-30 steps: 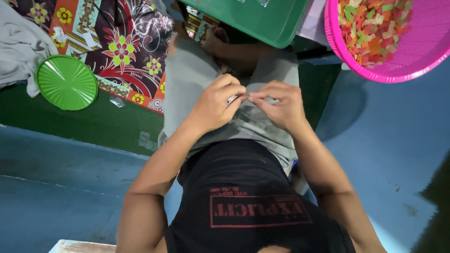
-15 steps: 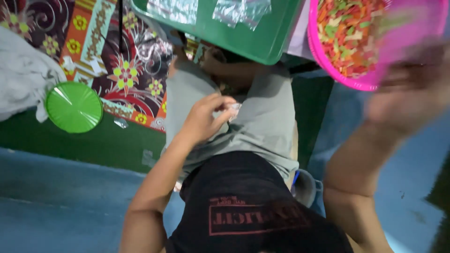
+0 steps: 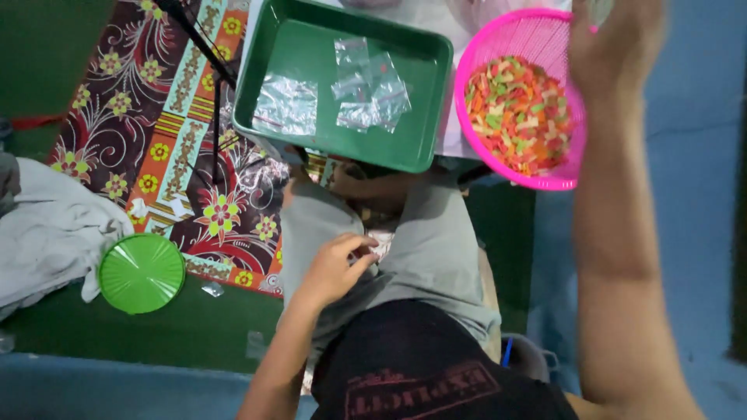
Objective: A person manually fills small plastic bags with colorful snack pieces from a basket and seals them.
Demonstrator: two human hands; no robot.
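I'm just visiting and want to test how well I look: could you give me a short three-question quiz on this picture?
1. True or false: the green tray holds clear plastic bags.
2. Which hand is raised over the pink basket: A left hand, B right hand?
3. What round green thing lies beside the grey cloth?

Key
1. True.
2. B: the right hand is raised there; the left hand pinches a small clear bag at the lap.
3. A green lid.

The right hand [image 3: 615, 47] is blurring, fingertips running off the top edge — the left hand [image 3: 334, 268] is hiding a small clear packet [image 3: 381, 243].
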